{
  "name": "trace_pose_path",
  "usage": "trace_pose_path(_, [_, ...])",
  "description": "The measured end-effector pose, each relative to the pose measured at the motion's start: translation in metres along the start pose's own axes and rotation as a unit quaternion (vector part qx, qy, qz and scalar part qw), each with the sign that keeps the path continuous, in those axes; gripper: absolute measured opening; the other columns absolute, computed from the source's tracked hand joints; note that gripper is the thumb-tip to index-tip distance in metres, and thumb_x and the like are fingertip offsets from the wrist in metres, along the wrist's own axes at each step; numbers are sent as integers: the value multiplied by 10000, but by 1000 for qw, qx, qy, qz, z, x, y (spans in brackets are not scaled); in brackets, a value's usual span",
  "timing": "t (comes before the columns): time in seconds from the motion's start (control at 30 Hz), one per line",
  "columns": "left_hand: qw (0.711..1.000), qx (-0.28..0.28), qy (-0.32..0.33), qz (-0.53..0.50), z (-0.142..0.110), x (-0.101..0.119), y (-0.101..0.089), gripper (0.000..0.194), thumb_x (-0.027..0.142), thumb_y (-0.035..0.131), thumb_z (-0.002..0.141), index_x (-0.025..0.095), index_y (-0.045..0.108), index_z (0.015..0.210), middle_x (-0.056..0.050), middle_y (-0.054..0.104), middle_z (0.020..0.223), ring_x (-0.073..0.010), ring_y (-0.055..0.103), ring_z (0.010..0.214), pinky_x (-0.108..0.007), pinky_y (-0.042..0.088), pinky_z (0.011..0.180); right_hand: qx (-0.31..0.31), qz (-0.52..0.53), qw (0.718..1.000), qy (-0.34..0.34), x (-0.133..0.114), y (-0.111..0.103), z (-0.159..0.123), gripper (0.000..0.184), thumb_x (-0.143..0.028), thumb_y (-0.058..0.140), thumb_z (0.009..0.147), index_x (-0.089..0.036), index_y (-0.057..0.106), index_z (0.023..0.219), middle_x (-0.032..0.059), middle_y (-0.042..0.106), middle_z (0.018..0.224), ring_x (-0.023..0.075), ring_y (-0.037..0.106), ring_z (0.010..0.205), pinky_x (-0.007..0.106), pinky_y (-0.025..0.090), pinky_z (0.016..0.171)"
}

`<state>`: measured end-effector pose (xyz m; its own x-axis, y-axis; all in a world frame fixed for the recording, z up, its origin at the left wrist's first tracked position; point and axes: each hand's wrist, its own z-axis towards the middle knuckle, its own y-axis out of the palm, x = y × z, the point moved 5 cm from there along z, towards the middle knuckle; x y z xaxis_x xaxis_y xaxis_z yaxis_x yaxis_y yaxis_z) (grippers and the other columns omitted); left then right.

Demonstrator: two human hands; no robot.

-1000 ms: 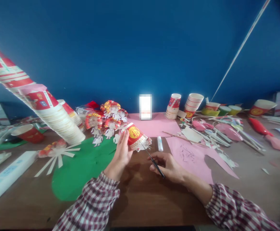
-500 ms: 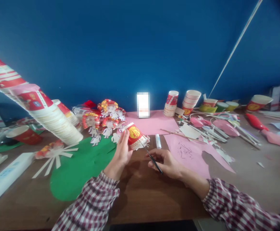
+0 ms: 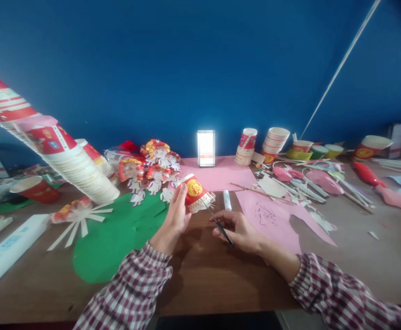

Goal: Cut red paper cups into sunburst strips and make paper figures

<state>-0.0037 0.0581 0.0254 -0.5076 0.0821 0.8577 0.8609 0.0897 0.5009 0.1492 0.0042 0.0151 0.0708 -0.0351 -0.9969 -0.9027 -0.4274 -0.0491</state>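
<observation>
A red paper cup (image 3: 196, 191) with a gold emblem is gripped in my left hand (image 3: 177, 211), its white lower edge ragged and tilted toward the right. My right hand (image 3: 239, 230) is closed on a pair of scissors (image 3: 221, 228) with dark handles, whose blades reach up to the cup's ragged edge. How far the blades are apart is too small to tell. Behind my right hand a glue stick (image 3: 227, 200) stands on the table. Under my left forearm lies a green paper sheet (image 3: 114, 238).
Tall leaning stacks of paper cups (image 3: 83, 169) rise on the left. Paper figures (image 3: 156, 158) with red and yellow frills cluster behind my left hand. Pink paper (image 3: 272, 222) with dark marks lies at right, near scraps and sticks. More cup stacks (image 3: 275, 144) stand along the blue wall.
The view has shifted slightly. Both hands keep hold of the cup and the scissors, in nearly the same position, with the blades still at the cup's edge.
</observation>
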Motion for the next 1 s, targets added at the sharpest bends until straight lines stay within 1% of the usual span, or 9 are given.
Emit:
trace_pose_path(0.13, [1000, -14, -1, 4, 0, 0, 1, 504, 542, 612, 795, 195, 548, 1154, -139, 669, 1091, -280, 660, 955, -416, 560, 791, 2, -6, 1000, -3, 0, 0, 0, 426, -429, 765, 685, -138, 650, 975, -6, 594, 683, 92, 479, 565, 222, 353, 504])
trace_pose_path(0.23, [1000, -20, 11, -1, 1, -1, 1, 475, 531, 606, 807, 199, 554, 1142, -131, 668, 1096, -272, 661, 953, -405, 560, 791, 4, -14, 1000, -6, 1, -1, 0, 429, -426, 760, 696, -134, 649, 990, -5, 589, 675, 93, 476, 563, 221, 353, 502])
trace_pose_path(0.4, [999, -33, 20, -19, 4, -4, -1, 424, 513, 600, 820, 217, 556, 1120, -111, 672, 1064, -275, 661, 950, -434, 555, 812, 9, -45, 999, -9, 4, -3, 0, 442, -442, 735, 726, -133, 653, 1031, -7, 580, 650, 98, 475, 543, 224, 350, 482])
trace_pose_path(0.67, [998, -42, 25, -24, 5, -4, 0, 437, 510, 609, 814, 223, 556, 1138, -122, 665, 1103, -272, 661, 970, -436, 548, 834, 23, -52, 998, -15, -1, -4, 0, 430, -456, 741, 711, -130, 671, 983, -10, 567, 636, 93, 444, 538, 225, 329, 480])
trace_pose_path(0.77, [999, -34, 19, -11, 5, -6, -3, 445, 532, 592, 817, 222, 562, 1135, -124, 664, 1101, -268, 658, 973, -411, 549, 817, 20, -50, 998, -12, -2, -3, -1, 427, -460, 734, 716, -126, 671, 975, -6, 566, 641, 93, 435, 544, 226, 322, 482])
trace_pose_path(0.9, [1000, -12, 15, 4, 6, -7, -7, 406, 532, 592, 816, 234, 578, 1091, -104, 659, 1092, -251, 650, 962, -364, 554, 770, 16, -48, 999, -8, -1, -3, -1, 419, -457, 722, 728, -126, 664, 979, -8, 557, 641, 94, 426, 550, 229, 315, 491])
trace_pose_path(1.0, [1000, -15, 26, 2, 5, -6, -6, 378, 515, 597, 818, 239, 583, 1078, -95, 658, 1080, -247, 648, 945, -358, 553, 758, 19, -52, 998, -5, 0, -2, -1, 421, -469, 720, 723, -129, 664, 964, -21, 523, 613, 90, 403, 532, 232, 297, 482])
